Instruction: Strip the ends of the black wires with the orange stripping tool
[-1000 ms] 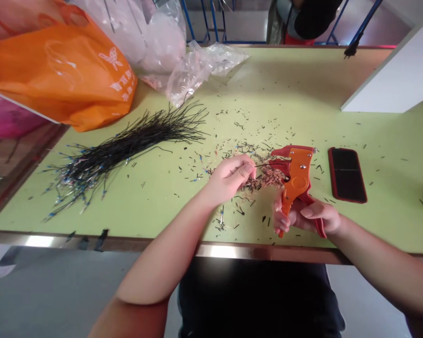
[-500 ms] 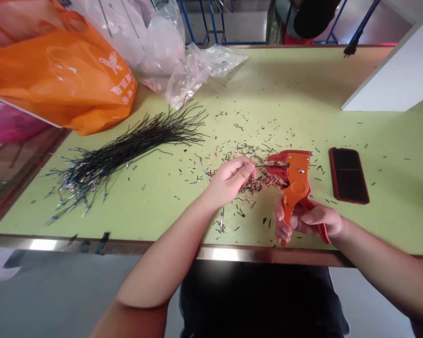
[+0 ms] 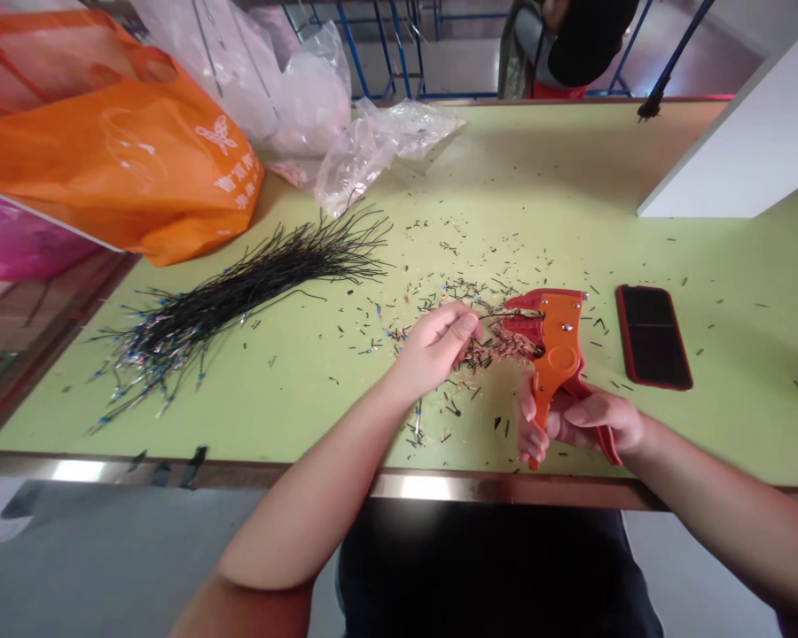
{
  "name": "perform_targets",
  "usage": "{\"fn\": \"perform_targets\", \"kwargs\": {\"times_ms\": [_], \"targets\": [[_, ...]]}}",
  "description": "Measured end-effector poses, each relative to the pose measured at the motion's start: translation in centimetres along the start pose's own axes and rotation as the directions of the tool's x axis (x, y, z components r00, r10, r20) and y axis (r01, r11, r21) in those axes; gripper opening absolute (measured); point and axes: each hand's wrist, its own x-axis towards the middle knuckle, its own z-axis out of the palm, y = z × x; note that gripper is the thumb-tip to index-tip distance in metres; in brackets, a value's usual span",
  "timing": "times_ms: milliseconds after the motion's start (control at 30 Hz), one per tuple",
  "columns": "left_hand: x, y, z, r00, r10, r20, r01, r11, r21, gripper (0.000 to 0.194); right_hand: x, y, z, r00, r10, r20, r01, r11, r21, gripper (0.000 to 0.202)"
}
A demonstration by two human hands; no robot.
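Between thumb and fingers, my left hand pinches a thin black wire. The wire's far end reaches into the jaws of an orange and red wire stripper. My right hand is wrapped round the handles of that tool, which stands upright with its jaws facing left. Under and around the jaws lie black insulation scraps and copper strands. To the left rests a bundle of black wires, several with blue and metal tips at the near end.
A phone in a red case lies right of the tool. An orange bag and clear plastic bags stand at the back left. A white panel rises at the back right. The metal table edge runs along the front.
The whole view has shifted slightly, so the table sits a little lower. Both hands keep their holds on the wire and the wire stripper, with hardly any movement.
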Motion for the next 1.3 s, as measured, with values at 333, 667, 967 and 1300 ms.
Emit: {"fn": "perform_targets", "kwargs": {"times_ms": [333, 667, 967, 1300], "targets": [[-0.1, -0.2, 0.2, 1.000, 0.012, 0.019, -0.013, 0.999, 0.051, 0.050, 0.1, 0.3, 0.5, 0.994, 0.011, -0.108, -0.025, 0.991, -0.130, 0.032], [-0.2, -0.1, 0.0, 0.995, 0.099, -0.018, -0.092, 0.969, 0.228, 0.046, 0.4, 1.4, 0.5, 0.961, -0.071, -0.266, 0.012, 0.976, -0.217, 0.048], [1.2, -1.4, -2.4, 0.972, 0.071, -0.223, -0.031, 0.984, 0.176, 0.048, -0.5, -1.1, 2.2, 0.891, -0.388, -0.236, 0.336, 0.912, -0.235, 0.024], [0.9, -0.7, -2.0, 0.911, 0.245, -0.332, -0.057, 0.872, 0.487, 0.033, 0.2, -0.8, 0.1, 0.924, -0.319, -0.213, 0.251, 0.923, -0.293, 0.026]]}}
